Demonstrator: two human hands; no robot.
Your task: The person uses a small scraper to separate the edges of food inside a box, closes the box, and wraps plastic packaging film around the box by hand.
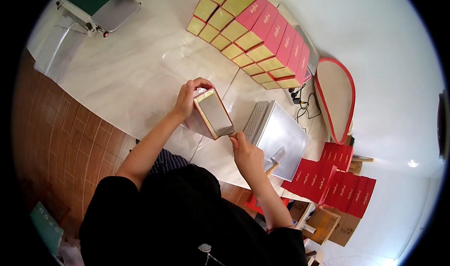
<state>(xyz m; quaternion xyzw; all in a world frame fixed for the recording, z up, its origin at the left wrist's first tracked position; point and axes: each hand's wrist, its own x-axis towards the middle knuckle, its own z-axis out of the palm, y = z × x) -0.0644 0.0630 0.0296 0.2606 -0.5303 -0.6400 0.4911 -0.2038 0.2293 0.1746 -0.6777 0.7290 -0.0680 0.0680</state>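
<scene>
My left hand (188, 97) is wrapped around the upper end of a small box (214, 112), held tilted above the table. The box has a gold rim, red edges and a grey, shiny face turned up; clear film seems to cover part of it. At the box's lower corner my right hand (246, 153) has its fingers pinched together. A thin greyish piece shows at those fingertips, too small to tell whether it is film or a tool. Just right of the box stands a metal hot plate (283, 142) with a wooden-handled scraper (277, 156) lying on top.
Stacked red and gold boxes (262, 36) stand at the table's far side. More red boxes (314, 177) are piled at right, near black cables (304, 104) and a red-rimmed oval panel (335, 97). A green-topped machine (89, 1) and clear plastic sheets (58, 50) lie at upper left.
</scene>
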